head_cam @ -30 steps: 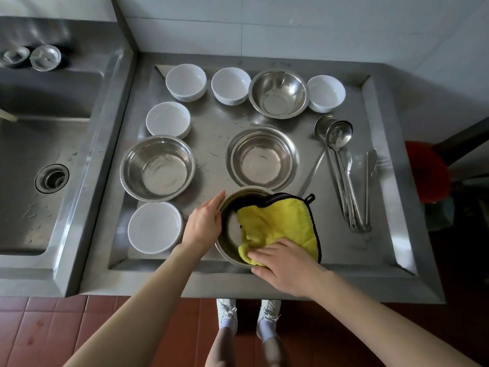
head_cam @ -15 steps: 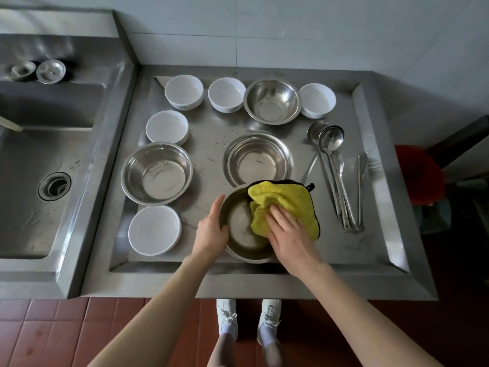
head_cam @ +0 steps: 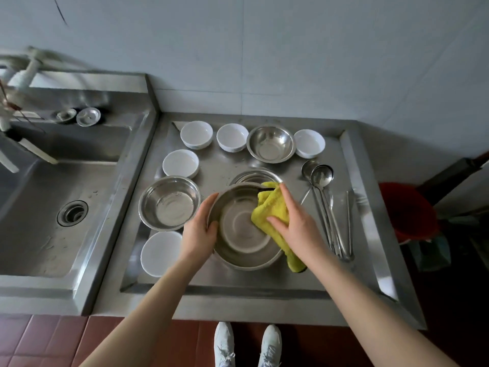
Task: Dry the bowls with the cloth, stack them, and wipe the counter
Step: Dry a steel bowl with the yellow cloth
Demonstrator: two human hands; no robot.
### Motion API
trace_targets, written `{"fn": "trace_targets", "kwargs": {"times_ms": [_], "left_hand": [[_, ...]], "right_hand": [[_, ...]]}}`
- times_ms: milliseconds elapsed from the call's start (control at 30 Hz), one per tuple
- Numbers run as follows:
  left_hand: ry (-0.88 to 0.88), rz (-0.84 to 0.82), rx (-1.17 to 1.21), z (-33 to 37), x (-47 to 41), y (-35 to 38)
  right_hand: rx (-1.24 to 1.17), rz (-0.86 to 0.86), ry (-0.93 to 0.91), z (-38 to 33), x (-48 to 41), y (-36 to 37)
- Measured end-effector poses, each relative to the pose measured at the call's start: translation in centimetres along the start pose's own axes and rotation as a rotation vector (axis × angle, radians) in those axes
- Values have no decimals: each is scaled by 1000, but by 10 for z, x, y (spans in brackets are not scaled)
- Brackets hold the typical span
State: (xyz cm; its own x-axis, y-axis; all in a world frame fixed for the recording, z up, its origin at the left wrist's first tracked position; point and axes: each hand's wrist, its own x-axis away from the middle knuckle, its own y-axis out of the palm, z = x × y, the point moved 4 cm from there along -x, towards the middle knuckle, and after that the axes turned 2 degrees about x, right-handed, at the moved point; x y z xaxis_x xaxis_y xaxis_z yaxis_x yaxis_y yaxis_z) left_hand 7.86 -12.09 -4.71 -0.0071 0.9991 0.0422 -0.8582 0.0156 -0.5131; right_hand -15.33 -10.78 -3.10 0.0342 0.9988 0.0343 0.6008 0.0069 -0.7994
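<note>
- The fingers [head_cam: 209,202] of the left hand [head_cam: 199,230] curl outside the left rim of the steel bowl [head_cam: 239,234], thumb inside, clamping it.
- The fingers of the right hand [head_cam: 296,226] lie almost straight and close together, pressing the yellow cloth [head_cam: 272,210] onto the bowl's right inner wall.
- The bowl is at the front middle of the tabletop [head_cam: 238,280]; lifted or resting, unclear.
- Thin steel probably handles light, rigid and slippery when wet, so the rim seems the surest hold. The cloth looks soft and floppy.
</note>
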Motion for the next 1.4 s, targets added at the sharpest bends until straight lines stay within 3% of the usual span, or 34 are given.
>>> {"fn": "trace_targets", "kwargs": {"times_ms": [100, 200, 633, 767, 933, 1067, 1233, 1333, 1400], "left_hand": [[51, 96, -7, 24, -9, -18], [130, 86, -77, 51, -19, -30], [592, -57, -304, 153, -30, -56], [495, 34, -249, 161, -34, -70], [351, 139, -110, 159, -40, -82], [441, 110, -219, 174, -36, -80], [618, -63, -386, 202, -32, -65], [539, 111, -324, 206, -34, -71], [468, 228, -240, 200, -32, -81]], "right_hand": [[-136, 57, 169, -6, -3, -13], [-161, 156, 216, -19, -8, -32], [106, 181, -197, -97, -35, -118], [91, 226, -216, -108, -32, -135], [-114, 297, -32, -93, -29, -136], [-102, 305, -30, -94, -26, -142], [187, 278, -252, -124, -27, -151], [220, 325, -267, -127, -30, -157], [38, 373, -185, -117, -30, -164]]}}
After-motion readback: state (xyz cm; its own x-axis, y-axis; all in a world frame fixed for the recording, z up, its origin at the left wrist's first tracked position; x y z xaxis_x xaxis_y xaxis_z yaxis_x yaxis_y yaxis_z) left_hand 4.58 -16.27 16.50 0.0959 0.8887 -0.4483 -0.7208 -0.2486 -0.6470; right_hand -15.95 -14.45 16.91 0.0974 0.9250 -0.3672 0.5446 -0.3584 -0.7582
